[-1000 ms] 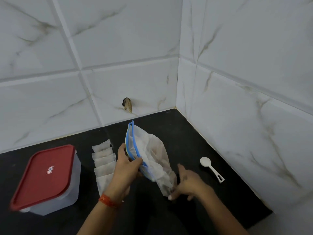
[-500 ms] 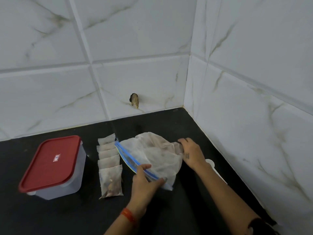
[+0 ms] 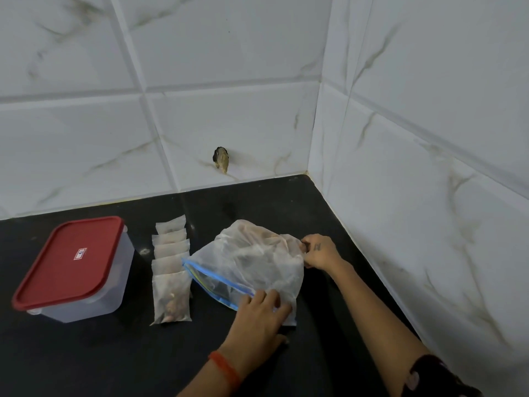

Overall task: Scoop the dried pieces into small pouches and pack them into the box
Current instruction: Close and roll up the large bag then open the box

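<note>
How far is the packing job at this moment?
Done: five small filled pouches lie in a row on the black counter. In hand: both hands, left hand and right hand, hold the large zip bag with blue seal. Left: the clear box with red lid is closed; no pouch is visibly packed.

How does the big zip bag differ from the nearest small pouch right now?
The zip bag is far larger, crumpled, with a blue zip strip; the nearest pouch is small, flat, plain-edged. The left hand and right hand hold the bag; the pouch lies untouched. Both are translucent with brownish contents.
</note>
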`<act>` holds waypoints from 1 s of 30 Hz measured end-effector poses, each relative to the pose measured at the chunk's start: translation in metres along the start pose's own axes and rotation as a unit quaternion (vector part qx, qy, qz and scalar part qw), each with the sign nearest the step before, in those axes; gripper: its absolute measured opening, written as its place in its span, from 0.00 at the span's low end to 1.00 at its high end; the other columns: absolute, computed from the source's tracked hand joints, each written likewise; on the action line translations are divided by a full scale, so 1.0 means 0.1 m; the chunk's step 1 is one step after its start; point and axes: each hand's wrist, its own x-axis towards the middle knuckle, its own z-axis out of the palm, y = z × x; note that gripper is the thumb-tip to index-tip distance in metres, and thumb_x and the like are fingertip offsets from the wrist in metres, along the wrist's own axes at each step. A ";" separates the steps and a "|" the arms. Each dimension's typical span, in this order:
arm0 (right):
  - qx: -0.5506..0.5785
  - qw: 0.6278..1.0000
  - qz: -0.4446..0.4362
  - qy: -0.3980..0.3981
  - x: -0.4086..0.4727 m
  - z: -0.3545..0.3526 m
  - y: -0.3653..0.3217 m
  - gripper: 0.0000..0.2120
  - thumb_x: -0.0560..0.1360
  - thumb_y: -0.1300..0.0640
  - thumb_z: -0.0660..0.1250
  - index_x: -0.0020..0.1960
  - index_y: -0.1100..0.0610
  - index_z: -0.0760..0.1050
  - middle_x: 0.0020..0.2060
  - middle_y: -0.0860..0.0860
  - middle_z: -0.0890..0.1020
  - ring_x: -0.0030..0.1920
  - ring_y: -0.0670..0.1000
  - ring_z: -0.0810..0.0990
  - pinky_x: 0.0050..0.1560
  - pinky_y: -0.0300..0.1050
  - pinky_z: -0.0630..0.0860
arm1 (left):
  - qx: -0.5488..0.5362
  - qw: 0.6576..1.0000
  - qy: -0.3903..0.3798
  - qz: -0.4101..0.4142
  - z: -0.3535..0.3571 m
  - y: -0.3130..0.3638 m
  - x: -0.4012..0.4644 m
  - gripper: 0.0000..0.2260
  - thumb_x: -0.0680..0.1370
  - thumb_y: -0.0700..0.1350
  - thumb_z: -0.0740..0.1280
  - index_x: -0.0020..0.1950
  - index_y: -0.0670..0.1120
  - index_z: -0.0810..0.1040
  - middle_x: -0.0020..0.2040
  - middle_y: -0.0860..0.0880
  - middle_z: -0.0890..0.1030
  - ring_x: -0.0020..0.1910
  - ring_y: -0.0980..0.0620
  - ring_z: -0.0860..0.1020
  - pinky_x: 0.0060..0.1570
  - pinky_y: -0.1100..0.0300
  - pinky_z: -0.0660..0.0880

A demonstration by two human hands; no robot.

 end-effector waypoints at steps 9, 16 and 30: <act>-0.180 0.969 -0.119 0.117 0.17 -0.09 -0.04 0.06 0.75 0.58 0.65 0.50 0.61 0.75 0.44 0.56 0.82 0.44 0.56 0.80 0.40 0.44 0.72 | -0.010 0.989 0.130 0.076 0.34 0.04 0.18 0.09 0.67 0.53 0.58 0.33 0.52 0.76 0.32 0.54 0.76 0.30 0.54 0.74 0.29 0.63 0.70; -0.229 0.960 -0.088 0.136 0.35 -0.13 -0.05 0.04 0.75 0.65 0.61 0.43 0.60 0.73 0.44 0.56 0.81 0.42 0.55 0.78 0.37 0.41 0.66 | -0.250 0.963 0.068 0.073 0.45 0.19 0.22 0.09 0.73 0.52 0.64 0.47 0.48 0.76 0.42 0.48 0.78 0.40 0.49 0.78 0.37 0.58 0.77; -0.068 0.980 -0.187 0.004 0.56 0.14 -1.08 0.14 0.78 0.61 0.63 0.62 0.56 0.77 0.57 0.55 0.80 0.56 0.54 0.79 0.60 0.45 0.74 | -0.041 0.993 0.113 -0.008 0.14 -0.86 -0.13 0.25 0.58 0.56 0.73 0.55 0.61 0.74 0.52 0.58 0.77 0.50 0.56 0.78 0.48 0.57 0.76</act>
